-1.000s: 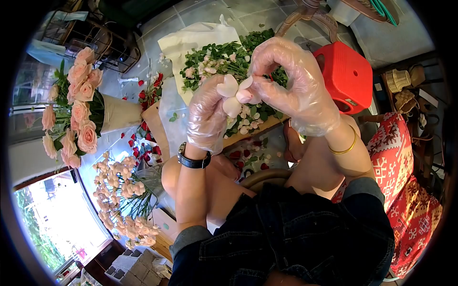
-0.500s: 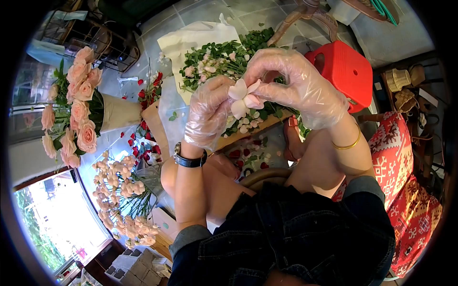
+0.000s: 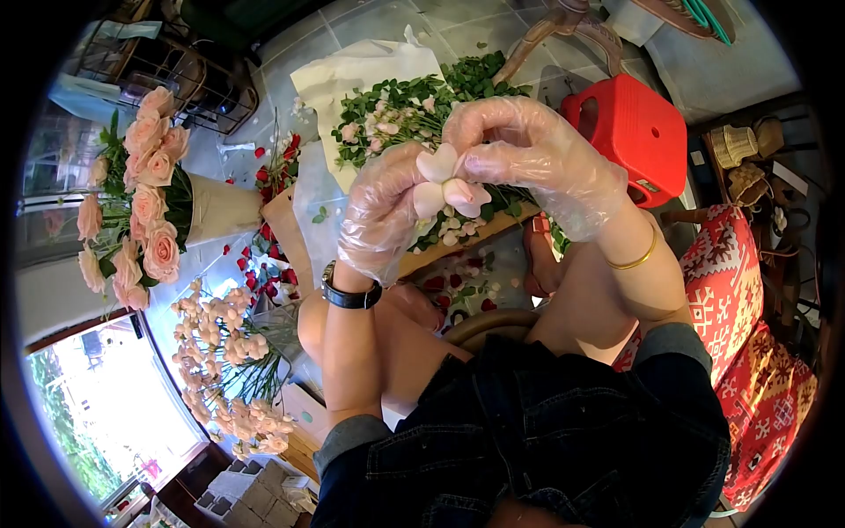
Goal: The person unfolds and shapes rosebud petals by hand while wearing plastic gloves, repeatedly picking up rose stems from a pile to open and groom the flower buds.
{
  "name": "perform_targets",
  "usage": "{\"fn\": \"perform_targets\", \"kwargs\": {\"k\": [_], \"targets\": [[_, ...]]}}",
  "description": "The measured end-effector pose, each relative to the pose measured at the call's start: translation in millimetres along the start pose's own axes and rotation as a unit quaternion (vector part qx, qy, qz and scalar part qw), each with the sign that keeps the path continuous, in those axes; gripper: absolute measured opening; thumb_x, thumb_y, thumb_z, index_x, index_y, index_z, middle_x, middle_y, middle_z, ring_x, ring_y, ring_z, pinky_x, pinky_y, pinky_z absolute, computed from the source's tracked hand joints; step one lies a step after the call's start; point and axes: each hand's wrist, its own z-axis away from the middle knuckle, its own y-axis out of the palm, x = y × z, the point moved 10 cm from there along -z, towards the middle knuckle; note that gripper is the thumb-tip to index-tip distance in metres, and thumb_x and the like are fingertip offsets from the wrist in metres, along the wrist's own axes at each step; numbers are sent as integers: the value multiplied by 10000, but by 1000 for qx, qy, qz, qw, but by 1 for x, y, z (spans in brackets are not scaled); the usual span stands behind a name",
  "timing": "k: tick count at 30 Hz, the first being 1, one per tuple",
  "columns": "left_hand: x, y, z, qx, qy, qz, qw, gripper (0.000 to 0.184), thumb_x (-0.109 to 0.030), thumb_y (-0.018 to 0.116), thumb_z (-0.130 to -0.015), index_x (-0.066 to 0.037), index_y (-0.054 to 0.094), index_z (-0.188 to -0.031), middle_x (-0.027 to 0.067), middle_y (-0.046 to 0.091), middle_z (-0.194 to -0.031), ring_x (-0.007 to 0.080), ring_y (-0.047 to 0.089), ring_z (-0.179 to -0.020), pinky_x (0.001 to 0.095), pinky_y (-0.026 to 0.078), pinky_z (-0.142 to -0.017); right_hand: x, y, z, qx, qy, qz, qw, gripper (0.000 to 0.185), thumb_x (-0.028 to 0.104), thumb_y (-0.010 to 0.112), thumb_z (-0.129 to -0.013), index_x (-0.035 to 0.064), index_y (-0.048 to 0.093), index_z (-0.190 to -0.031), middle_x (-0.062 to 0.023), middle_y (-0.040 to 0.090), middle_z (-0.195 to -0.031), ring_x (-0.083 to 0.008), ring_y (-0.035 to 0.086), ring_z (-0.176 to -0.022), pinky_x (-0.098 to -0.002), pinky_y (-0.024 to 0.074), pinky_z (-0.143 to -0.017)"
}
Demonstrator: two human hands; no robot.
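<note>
A pale pink rose [image 3: 459, 194] is between my two hands, its outer petals folded back around a closed centre. My left hand [image 3: 380, 211], in a clear plastic glove, has its fingers closed on the rose from the left; the stem is hidden. My right hand [image 3: 550, 163], gloved the same way, curves in from the right. Its thumb and forefinger meet at the rose's upper right edge, pinching a petal there. Behind the hands lies a bunch of small pink roses [image 3: 387, 119] with green leaves, on white paper [image 3: 321, 79].
Large pink roses stand in a pale bucket [image 3: 224, 211] at left, above more peach-coloured flowers [image 3: 233, 343]. Red petals [image 3: 273, 273] litter the floor. A red stool [image 3: 647, 136] is at right, near a chair with red patterned cloth [image 3: 726, 290].
My right hand has shifted slightly down and left, closer to the rose. The rose has turned a little, and its petals sit differently. My left hand has barely moved.
</note>
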Motion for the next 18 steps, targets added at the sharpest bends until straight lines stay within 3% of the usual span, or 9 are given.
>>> {"fn": "perform_targets", "kwargs": {"k": [6, 8, 9, 11, 14, 16, 18], "targets": [[9, -3, 6, -42, -8, 107, 993, 161, -63, 612, -779, 3, 618, -926, 61, 581, -885, 193, 570, -816, 282, 450, -733, -4, 4, -3, -21, 8, -46, 999, 118, 131, 573, -844, 17, 598, -827, 18, 565, -759, -43, 501, -733, -194, 402, -660], [-4, 7, 3, 21, 33, 155, 987, 191, -97, 635, -779, -7, 623, -946, 67, 589, -918, 205, 573, -851, 303, 449, -754, -8, 4, -3, -25, 23, -68, 997, 118, 128, 571, -846, 15, 599, -833, 20, 562, -760, -40, 500, -735, -196, 405, -658], [-6, 9, 4, 22, 33, 155, 987, 191, -97, 635, -779, -7, 623, -946, 67, 589, -918, 205, 573, -851, 303, 449, -754, -9, 2, -3, -26, 13, -35, 999, 122, 130, 570, -850, 13, 599, -833, 15, 562, -758, -43, 504, -737, -199, 410, -657], [7, 5, 11, -31, -55, 152, 986, 201, -127, 639, -783, -16, 626, -950, 71, 596, -929, 208, 575, -868, 303, 445, -763, -8, 3, -3, -27, 4, -2, 1000, 127, 133, 569, -853, 10, 598, -834, 10, 562, -755, -46, 507, -738, -203, 415, -657], [8, 10, 8, 32, -53, 130, 990, 215, -147, 637, -793, -14, 624, -961, 71, 593, -936, 206, 573, -891, 311, 443, -791, -2, 6, -3, -21, -11, -45, 999, 138, 143, 569, -855, 10, 597, -830, 0, 552, -749, -55, 506, -725, -209, 417, -644], [5, 9, 8, 27, -44, 124, 991, 221, -155, 636, -796, -12, 622, -963, 71, 592, -941, 203, 572, -898, 312, 442, -801, -2, 11, -3, 29, 2, -17, 999, 157, 152, 631, -790, 10, 563, -801, -34, 506, -859, -98, 501, -796, -242, 403, -705], [5, 9, 8, 22, -36, 118, 992, 226, -163, 635, -799, -10, 621, -965, 71, 592, -945, 201, 571, -904, 313, 441, -810, 2, 10, -4, 38, -20, 0, 999, 136, 139, 616, -808, 7, 584, -821, -21, 526, -832, -84, 509, -779, -232, 408, -695]]}}
